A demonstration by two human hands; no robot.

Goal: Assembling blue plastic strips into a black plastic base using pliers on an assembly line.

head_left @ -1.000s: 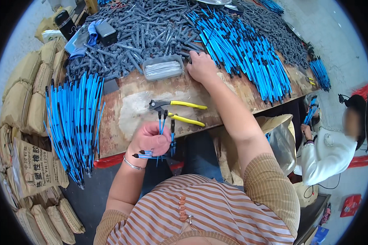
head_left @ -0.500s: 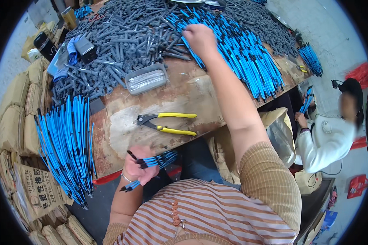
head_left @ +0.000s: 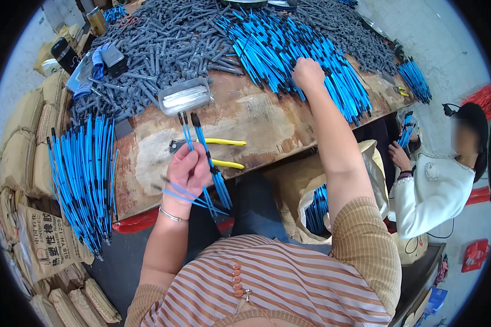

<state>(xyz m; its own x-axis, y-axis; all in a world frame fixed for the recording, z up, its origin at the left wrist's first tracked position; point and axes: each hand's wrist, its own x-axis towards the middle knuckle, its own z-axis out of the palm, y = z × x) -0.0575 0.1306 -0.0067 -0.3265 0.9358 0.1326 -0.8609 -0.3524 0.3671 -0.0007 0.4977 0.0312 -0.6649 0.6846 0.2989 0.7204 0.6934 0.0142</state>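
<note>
My left hand is closed around a few thin blue rods with black ends, held upright over the front edge of the wooden table. My right hand reaches far forward with its fingers curled into the big pile of blue rods at the back of the table; whether it grips any rod cannot be made out. Yellow-handled pliers lie on the wood just right of my left hand.
A heap of grey plastic parts covers the table's back left, with a small clear box in front of it. A bundle of blue rods lies on the table's left end. Tan sacks line the left. Another person sits at right.
My left hand rose from below the table edge and now holds the blue rods upright near the pliers. My right hand stays stretched into the blue rod pile. The view has shifted.
</note>
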